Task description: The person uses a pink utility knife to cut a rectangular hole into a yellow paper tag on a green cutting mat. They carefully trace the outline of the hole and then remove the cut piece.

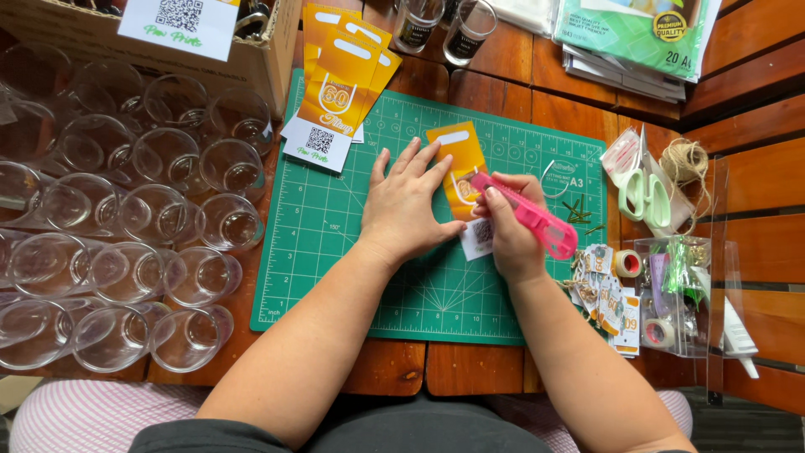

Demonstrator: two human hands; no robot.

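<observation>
1. On the green cutting mat, near its middle, lies an orange tag with a white slot at its top; its lower part is hidden under the hands
2. Left hand lies flat on the tag's left side, palm down, fingers spread apart and pressing on card and mat
3. Right hand is clamped around a pink cutter, fingers curled tight on its body; the cutter's front end points up-left onto the tag, just beside the left hand's fingertips. Whether the blade touches the card cannot be told
4. A stack of orange tags sits at the mat's upper left corner, well apart from the hands
5. Left of the mat, many clear glasses lie on their sides in rows on the wooden table
6. Right of the mat lie green scissors, a ball of twine, a tape roll and a heap of small printed labels
7. Above the mat stand two small glasses beside a cardboard box
</observation>
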